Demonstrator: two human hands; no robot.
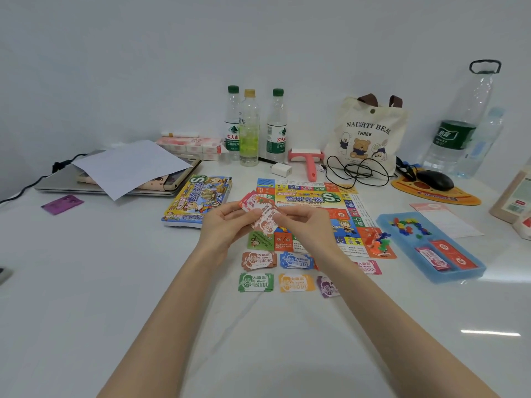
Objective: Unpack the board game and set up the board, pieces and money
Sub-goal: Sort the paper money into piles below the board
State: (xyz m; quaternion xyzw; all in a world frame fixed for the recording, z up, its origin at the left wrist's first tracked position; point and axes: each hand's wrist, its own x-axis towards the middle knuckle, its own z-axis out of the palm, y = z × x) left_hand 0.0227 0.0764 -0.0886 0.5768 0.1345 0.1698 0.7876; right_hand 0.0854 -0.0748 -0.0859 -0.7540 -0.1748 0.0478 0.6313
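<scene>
The colourful paper game board (316,202) lies unfolded on the white table. My left hand (227,225) and my right hand (304,225) together hold a fanned bundle of red and brown play money (263,214) above the board's near left corner. Sorted money piles lie in front of the board: brown (258,259), blue (296,260), pink (369,267), green (255,282), orange (296,282), purple (327,286). The game box (198,199) rests left of the board. A blue tray (459,277) on the right holds small coloured pieces (408,226) and red cards (448,255). Several pieces (379,244) sit on the board's corner.
Three bottles (250,127) stand at the back, with a lint roller (309,160), a charger (281,169), a bear tote bag (365,136) and cable. A laptop under paper (129,168) lies at left, a mouse on its pad (435,180) and large bottle (459,124) at right.
</scene>
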